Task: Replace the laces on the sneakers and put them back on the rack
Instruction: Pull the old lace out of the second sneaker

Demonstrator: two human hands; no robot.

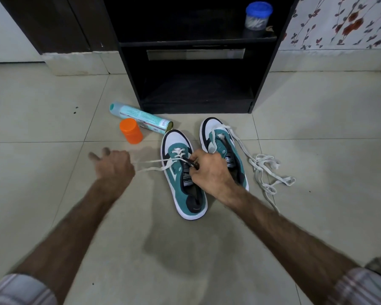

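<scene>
In the head view, two teal, white and black low-top sneakers are stood side by side on the pale tiled floor [53, 106], toes pointed toward the black wooden rack [196, 62], long axes running away from the viewer. The near sneaker [183, 183] is gripped at its tongue by the right hand [209, 170], while its white flat lace [154, 165] is pulled sideways in the clenched left hand [114, 165]. The far sneaker [224, 146] is trailed by a loose white lace [266, 170]. "PUMA" is read on both tongue labels.
</scene>
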